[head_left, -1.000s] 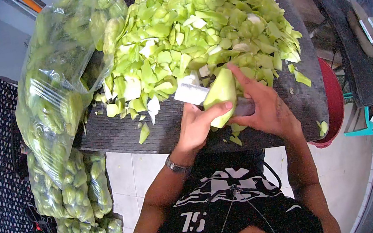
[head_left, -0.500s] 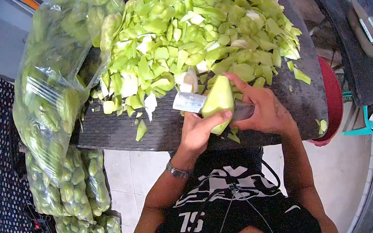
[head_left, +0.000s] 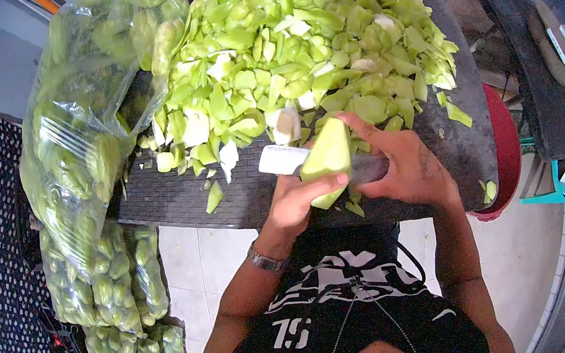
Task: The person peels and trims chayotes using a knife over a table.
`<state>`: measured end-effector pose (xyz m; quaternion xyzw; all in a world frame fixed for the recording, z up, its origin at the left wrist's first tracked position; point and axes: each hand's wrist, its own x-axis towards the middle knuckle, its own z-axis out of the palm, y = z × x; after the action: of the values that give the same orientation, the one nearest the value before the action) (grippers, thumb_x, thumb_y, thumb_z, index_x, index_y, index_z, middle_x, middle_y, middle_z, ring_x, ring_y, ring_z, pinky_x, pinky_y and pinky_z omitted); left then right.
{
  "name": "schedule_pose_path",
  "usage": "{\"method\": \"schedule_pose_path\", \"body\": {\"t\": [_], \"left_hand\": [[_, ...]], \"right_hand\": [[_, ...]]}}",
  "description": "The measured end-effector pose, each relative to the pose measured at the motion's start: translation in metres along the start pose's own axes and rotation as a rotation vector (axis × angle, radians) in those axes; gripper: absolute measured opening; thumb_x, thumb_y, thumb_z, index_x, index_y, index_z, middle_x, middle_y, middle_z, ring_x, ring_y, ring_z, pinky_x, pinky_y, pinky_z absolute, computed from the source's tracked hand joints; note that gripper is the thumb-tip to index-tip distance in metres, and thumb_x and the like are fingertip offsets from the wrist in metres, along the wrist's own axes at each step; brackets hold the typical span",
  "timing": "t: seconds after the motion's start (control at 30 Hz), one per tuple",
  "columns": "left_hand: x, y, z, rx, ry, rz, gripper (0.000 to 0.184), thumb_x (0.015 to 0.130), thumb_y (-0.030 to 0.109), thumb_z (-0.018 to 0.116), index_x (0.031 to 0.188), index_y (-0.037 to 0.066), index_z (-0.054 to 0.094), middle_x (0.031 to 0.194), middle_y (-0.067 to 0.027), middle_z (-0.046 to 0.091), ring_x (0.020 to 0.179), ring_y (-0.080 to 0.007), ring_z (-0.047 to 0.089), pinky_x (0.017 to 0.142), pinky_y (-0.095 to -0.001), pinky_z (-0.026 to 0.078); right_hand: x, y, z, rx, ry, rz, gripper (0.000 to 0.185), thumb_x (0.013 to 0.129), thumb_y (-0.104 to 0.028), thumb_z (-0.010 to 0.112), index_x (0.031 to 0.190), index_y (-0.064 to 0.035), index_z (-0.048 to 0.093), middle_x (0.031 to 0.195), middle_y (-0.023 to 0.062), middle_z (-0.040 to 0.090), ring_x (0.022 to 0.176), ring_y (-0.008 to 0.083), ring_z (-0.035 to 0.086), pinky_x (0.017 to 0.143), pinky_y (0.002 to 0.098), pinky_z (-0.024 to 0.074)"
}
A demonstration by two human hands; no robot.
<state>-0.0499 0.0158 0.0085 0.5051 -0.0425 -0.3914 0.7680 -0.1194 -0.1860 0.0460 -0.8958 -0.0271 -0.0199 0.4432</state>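
My left hand [head_left: 294, 204] is closed around the lower end of a partly peeled, pale green chayote [head_left: 326, 151], its thumb across the near side. A knife passes behind the chayote, and its bright blade [head_left: 283, 159] sticks out to the left. My right hand [head_left: 407, 168] is wrapped around the grey part of the knife on the right, with fingertips at the chayote's top end. The middle of the knife is hidden by the chayote. Just beyond both hands lies a large heap of green peelings and cut pieces [head_left: 306, 47] on the dark table [head_left: 183, 203].
A clear plastic bag of whole chayotes [head_left: 74, 146] lies along the table's left side. Several more filled bags [head_left: 111, 285] are stacked below it on the floor. A red tub [head_left: 503, 149] stands by the right edge, near a teal stool [head_left: 551, 189] and another dark table [head_left: 523, 64].
The chayote and blade have shifted slightly left, and the blade now reflects more light. A wider flat pale face shows on the chayote. My right hand has moved slightly right.
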Motion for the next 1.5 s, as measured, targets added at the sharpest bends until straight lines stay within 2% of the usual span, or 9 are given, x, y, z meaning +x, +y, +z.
{"method": "schedule_pose_path", "body": {"t": [0.03, 0.3, 0.4, 0.5, 0.7, 0.93, 1.03, 1.33, 1.5], "left_hand": [[0.001, -0.002, -0.002, -0.017, 0.009, -0.041, 0.074, 0.076, 0.005, 0.084, 0.141, -0.003, 0.05, 0.119, -0.009, 0.065, 0.108, -0.0203, 0.063, 0.093, -0.0348, 0.051], [0.001, 0.007, 0.003, -0.022, 0.01, -0.087, 0.066, 0.074, 0.003, 0.084, 0.132, -0.005, 0.056, 0.114, -0.0097, 0.067, 0.101, -0.0208, 0.065, 0.088, -0.0343, 0.052], [-0.005, 0.012, -0.003, 0.041, 0.0, -0.045, 0.058, 0.074, 0.006, 0.086, 0.125, -0.006, 0.061, 0.107, -0.0086, 0.069, 0.095, -0.0197, 0.067, 0.084, -0.0331, 0.053], [-0.01, 0.026, -0.024, 0.224, -0.044, -0.072, 0.048, 0.075, 0.011, 0.086, 0.116, -0.005, 0.067, 0.098, -0.0071, 0.071, 0.09, -0.0184, 0.068, 0.081, -0.0316, 0.053], [-0.006, 0.026, -0.019, 0.072, -0.021, -0.114, 0.037, 0.079, 0.014, 0.083, 0.108, -0.004, 0.069, 0.091, -0.0082, 0.072, 0.08, -0.0187, 0.069, 0.072, -0.0311, 0.053], [-0.008, 0.004, 0.007, -0.036, 0.03, 0.057, 0.046, 0.078, 0.004, 0.079, 0.12, -0.004, 0.062, 0.105, -0.0074, 0.068, 0.091, -0.017, 0.066, 0.079, -0.0319, 0.054], [-0.013, 0.019, -0.002, 0.165, -0.018, -0.034, 0.053, 0.076, 0.004, 0.08, 0.125, -0.004, 0.06, 0.109, -0.0082, 0.067, 0.093, -0.0172, 0.065, 0.083, -0.0318, 0.053], [-0.01, 0.002, -0.002, 0.199, -0.05, -0.058, 0.039, 0.074, 0.013, 0.082, 0.108, -0.001, 0.07, 0.098, -0.0056, 0.072, 0.089, -0.0162, 0.068, 0.082, -0.0303, 0.052], [-0.002, 0.006, -0.004, 0.254, -0.124, -0.069, 0.042, 0.076, 0.018, 0.085, 0.108, -0.002, 0.068, 0.093, -0.0053, 0.071, 0.08, -0.0139, 0.066, 0.072, -0.028, 0.052]], "right_hand": [[0.0, 0.002, 0.004, 0.012, 0.02, -0.015, 0.102, 0.065, -0.01, 0.083, 0.157, -0.0166, 0.041, 0.074, 0.0144, 0.061, 0.065, 0.0173, 0.058, 0.069, 0.0322, 0.0512], [0.002, 0.0, -0.004, -0.059, -0.003, -0.013, 0.097, 0.066, -0.009, 0.082, 0.155, -0.0143, 0.044, 0.086, 0.0172, 0.068, 0.07, 0.022, 0.064, 0.073, 0.034, 0.054], [0.003, 0.001, -0.002, -0.135, 0.055, -0.151, 0.095, 0.067, -0.01, 0.082, 0.154, -0.0132, 0.044, 0.099, 0.0182, 0.072, 0.079, 0.0303, 0.07, 0.079, 0.0367, 0.0557], [-0.005, 0.004, -0.018, -0.328, -0.207, -0.042, 0.095, 0.069, -0.011, 0.082, 0.155, -0.0126, 0.042, 0.119, 0.021, 0.069, 0.095, 0.0372, 0.071, 0.086, 0.0387, 0.0557], [-0.003, -0.018, 0.002, -0.024, 0.075, 0.028, 0.095, 0.071, -0.008, 0.08, 0.157, -0.0136, 0.039, 0.135, 0.0227, 0.062, 0.116, 0.0373, 0.066, 0.097, 0.0404, 0.0522], [0.004, -0.004, 0.011, -0.088, -0.003, -0.062, 0.097, 0.071, -0.015, 0.08, 0.158, -0.0222, 0.037, 0.129, 0.0208, 0.065, 0.117, 0.0387, 0.064, 0.102, 0.0441, 0.0518], [0.002, 0.003, 0.012, -0.077, 0.018, -0.103, 0.094, 0.071, -0.016, 0.08, 0.156, -0.0216, 0.04, 0.127, 0.0192, 0.067, 0.115, 0.0383, 0.066, 0.101, 0.0437, 0.0522], [0.001, 0.001, 0.008, -0.041, 0.017, -0.118, 0.078, 0.074, -0.01, 0.082, 0.147, -0.0091, 0.052, 0.137, 0.0175, 0.064, 0.126, 0.0311, 0.063, 0.105, 0.037, 0.0487], [-0.001, 0.006, -0.007, -0.032, -0.066, 0.027, 0.074, 0.076, -0.01, 0.081, 0.145, -0.0083, 0.055, 0.137, 0.0192, 0.063, 0.126, 0.0304, 0.063, 0.105, 0.036, 0.0485]]}}
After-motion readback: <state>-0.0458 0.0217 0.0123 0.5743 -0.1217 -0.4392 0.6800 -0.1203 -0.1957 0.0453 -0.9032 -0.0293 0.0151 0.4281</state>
